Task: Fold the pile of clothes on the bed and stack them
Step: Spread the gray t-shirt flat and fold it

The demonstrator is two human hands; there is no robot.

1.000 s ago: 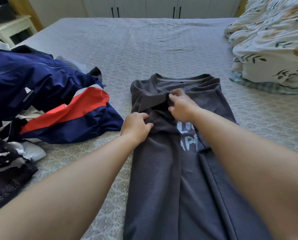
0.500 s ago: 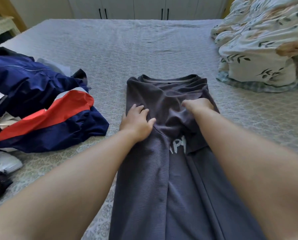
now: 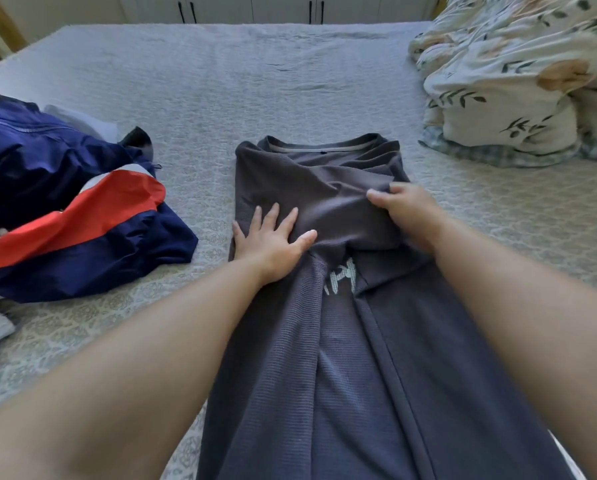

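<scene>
Grey shirt (image 3: 325, 188): lies lengthwise at mid-bed on the quilted bedspread (image 3: 255, 81), collar at the far end, both sides folded in toward the centre; pale lettering partly visible between the folds.

Far left: pile of unfolded clothes. Navy jacket with a red and white panel (image 3: 82, 216) on top, pale garments under its near edge. Well apart from the shirt.

Left hand (image 3: 271, 240): flat on the shirt's left folded panel, fingers straight and spread, thumb out to the right. Pressing the cloth, not gripping it.

Right hand (image 3: 406, 213): on the shirt's right side, at the folded-over sleeve. Thumb lies across the top of the cloth; the other fingers curl round the fold's edge, pinching the fabric. Slight motion blur here.

Far right: bunched floral duvet (image 3: 515, 81), on the bed, apart from the shirt.

Background: white cabinet doors with dark handles (image 3: 252, 8).
</scene>
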